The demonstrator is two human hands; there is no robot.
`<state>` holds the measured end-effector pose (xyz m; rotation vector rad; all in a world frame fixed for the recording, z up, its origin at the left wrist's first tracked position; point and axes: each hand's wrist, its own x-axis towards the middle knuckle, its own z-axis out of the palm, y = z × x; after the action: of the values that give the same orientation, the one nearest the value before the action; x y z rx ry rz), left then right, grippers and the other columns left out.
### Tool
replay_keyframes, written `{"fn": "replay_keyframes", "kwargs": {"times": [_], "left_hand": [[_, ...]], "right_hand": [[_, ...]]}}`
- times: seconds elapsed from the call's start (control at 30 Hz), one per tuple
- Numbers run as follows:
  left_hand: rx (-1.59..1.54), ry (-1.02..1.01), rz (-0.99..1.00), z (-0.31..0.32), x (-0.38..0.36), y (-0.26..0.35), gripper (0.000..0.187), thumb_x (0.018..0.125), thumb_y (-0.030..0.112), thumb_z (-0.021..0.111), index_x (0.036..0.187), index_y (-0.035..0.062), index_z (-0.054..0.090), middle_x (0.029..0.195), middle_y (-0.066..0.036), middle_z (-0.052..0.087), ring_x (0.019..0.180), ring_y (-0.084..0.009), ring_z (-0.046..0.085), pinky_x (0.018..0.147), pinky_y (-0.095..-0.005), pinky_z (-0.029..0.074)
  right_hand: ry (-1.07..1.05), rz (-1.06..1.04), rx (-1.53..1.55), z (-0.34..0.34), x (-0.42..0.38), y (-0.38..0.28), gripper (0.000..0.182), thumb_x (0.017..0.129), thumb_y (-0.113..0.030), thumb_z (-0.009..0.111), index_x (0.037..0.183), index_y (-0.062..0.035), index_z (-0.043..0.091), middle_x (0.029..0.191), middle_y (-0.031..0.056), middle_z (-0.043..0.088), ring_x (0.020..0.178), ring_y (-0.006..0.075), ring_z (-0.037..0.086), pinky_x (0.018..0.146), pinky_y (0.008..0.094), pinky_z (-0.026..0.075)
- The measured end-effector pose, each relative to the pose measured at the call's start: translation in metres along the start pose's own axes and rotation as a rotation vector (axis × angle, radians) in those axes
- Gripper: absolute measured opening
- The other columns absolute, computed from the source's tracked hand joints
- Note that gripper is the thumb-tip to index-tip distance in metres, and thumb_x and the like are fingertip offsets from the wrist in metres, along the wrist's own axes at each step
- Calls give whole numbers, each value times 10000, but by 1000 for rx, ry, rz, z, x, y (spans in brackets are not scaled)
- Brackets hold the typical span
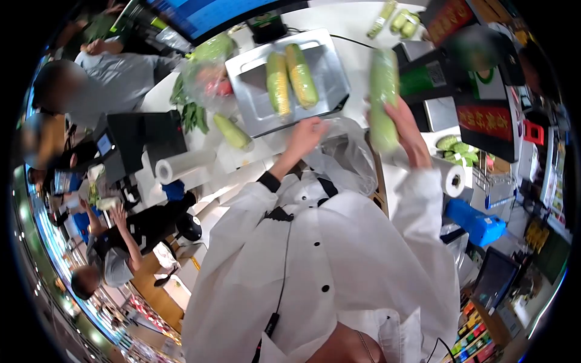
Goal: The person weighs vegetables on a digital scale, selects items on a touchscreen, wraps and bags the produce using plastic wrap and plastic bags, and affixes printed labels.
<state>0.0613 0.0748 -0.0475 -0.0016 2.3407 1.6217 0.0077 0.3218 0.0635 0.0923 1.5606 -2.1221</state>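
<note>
My right hand (409,130) is wrapped round a long pale green gourd-like vegetable (384,103), held upright in view and blurred by motion. Fingers curled in, my left hand (305,138) is closed at the rim of a clear plastic bag (348,154) that hangs at the counter edge by my coat. Just beyond that hand is a metal weighing tray (251,115). Two ears of corn in clear wrap lie on it, a left ear (278,85) and a right ear (301,75).
Left of the tray are a bag of vegetables (209,69), a pale green squash (232,132) and a plastic film roll (181,168). Wrapped vegetables (405,24) lie at the back. A black-and-green device (430,78) stands at right. One person in grey (112,85) is across the counter.
</note>
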Motion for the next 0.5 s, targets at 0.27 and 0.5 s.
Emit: {"fn": "replay_keyframes", "kwargs": {"times": [0.27, 0.5], "left_hand": [[-78, 147, 38, 23, 2, 31, 208, 801, 283, 626, 800, 76, 645, 761, -143, 652, 744, -309, 633, 671, -424, 486], [216, -154, 390, -2, -40, 49, 162, 822, 234, 553, 840, 90, 624, 791, -146, 642, 810, -334, 617, 710, -449, 477]], "right_hand": [[-132, 518, -72, 69, -113, 30, 604, 849, -208, 598, 1376, -42, 354, 1151, 165, 580, 806, 221, 626, 683, 337, 543], [254, 633, 212, 26, -79, 101, 363, 910, -298, 530, 1136, -16, 560, 1022, 150, 631, 768, 205, 645, 648, 316, 546]]}}
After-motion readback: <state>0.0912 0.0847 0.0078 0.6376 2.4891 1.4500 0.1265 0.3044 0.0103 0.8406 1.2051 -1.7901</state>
